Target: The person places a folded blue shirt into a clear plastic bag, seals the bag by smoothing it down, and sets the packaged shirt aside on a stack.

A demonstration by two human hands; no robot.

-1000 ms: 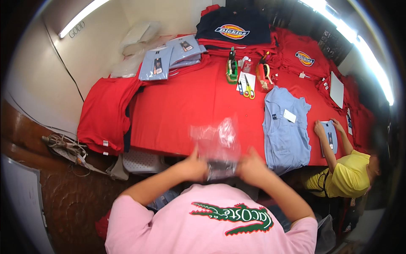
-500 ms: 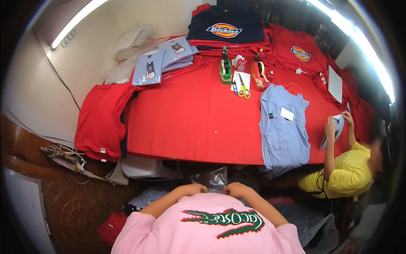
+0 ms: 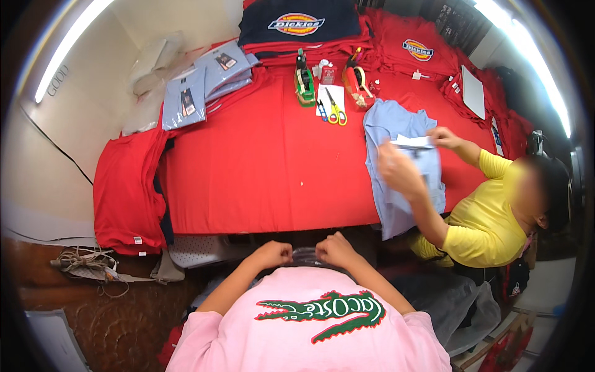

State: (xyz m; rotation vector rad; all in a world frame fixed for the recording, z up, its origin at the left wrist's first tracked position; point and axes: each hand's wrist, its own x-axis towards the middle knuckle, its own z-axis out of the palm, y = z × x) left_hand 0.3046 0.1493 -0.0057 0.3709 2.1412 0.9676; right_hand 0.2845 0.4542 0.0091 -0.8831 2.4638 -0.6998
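Below the counter's [image 3: 260,186] near edge, both hands, left hand [image 3: 273,253] and right hand [image 3: 334,248], have drawn the clear plastic bag [image 3: 305,254] down off the top, fingers curled shut on it.

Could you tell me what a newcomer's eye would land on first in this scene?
Most striking is the red table cover filling the middle. At its near edge the person's left hand and right hand are closed on a clear plastic bag. To the right, a co-worker in a yellow shirt handles a light blue shirt, with yellow-handled scissors near the far side.
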